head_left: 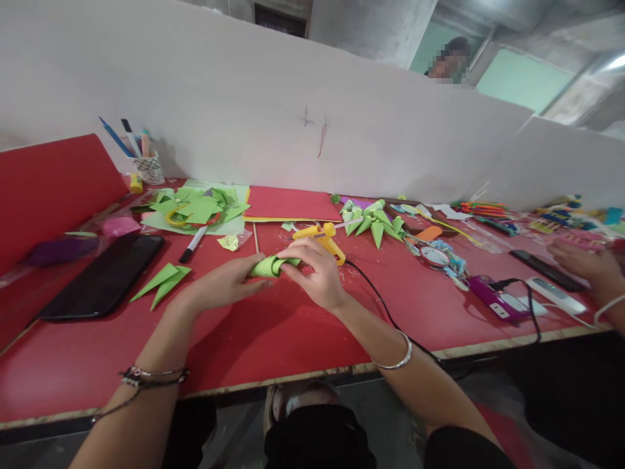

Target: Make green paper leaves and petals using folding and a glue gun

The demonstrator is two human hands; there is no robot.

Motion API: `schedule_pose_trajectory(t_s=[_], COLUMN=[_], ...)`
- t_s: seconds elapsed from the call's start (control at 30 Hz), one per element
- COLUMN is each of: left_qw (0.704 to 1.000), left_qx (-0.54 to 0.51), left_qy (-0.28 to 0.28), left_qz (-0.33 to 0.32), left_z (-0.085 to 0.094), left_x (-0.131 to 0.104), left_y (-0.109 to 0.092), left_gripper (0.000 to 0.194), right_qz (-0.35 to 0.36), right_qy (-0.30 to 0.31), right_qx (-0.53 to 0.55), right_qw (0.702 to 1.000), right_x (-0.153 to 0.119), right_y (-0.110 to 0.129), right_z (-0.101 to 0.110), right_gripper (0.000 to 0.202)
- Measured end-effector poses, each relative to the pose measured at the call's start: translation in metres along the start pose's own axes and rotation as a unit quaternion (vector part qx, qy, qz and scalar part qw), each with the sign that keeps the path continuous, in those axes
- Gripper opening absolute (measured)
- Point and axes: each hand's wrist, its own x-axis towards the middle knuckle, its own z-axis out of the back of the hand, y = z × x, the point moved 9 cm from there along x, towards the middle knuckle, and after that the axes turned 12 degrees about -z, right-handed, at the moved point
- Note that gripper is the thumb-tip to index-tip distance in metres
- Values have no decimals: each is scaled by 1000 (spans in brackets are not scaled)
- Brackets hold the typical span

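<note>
A rolled piece of green paper (267, 266) is held between my two hands above the red table (273, 339). My left hand (227, 281) has its fingers round the left end of the roll. On the right end, the thumb and fingers of my right hand (315, 273) pinch the curled edge. Just behind my right hand lies a yellow glue gun (319, 236), its black cord running to the right. Two folded green paper cones (163, 281) rest to the left of my left hand.
A black phone (105, 277) and a marker (193, 244) lie left. Green paper pieces (200, 208), red sheets (293, 203) and green cones (375, 225) sit at the back. A purple power strip (498, 299) and another person's hand (586, 260) are right.
</note>
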Motion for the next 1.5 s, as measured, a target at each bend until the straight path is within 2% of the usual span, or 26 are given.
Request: schedule_pose_trajectory(t_s=[0.2,0.6,0.7,0.83,1.03,1.1,1.3,1.5], left_qw=[1000,999,998,991,970,969,971,971], left_qx=[-5,32,60,130,232,238,218,219], left_qy=[5,6,-8,-35,-72,-64,12,3], left_qz=[-7,-5,-20,-8,25,32,95,95], left_z=[0,1,4,12,22,22,13,15], left_x=[1,0,1,0,-5,-5,-5,-5], left_y=[-1,4,4,9,11,13,32,32], left_gripper=[32,22,20,17,18,17,11,12], right_qz=[-3,-4,-24,-100,-100,-95,-62,-41], right_qy=[-5,53,55,26,5,11,47,54], right_qx=[8,37,60,114,50,39,17,16], right_qw=[1000,998,996,988,994,995,997,998], right_x=[0,1,1,1,3,3,1,0], right_y=[0,-2,-3,-17,-20,-19,-14,-11], right_z=[1,-8,-8,-5,-2,-4,-12,-13], right_gripper=[8,9,9,23,13,12,10,11])
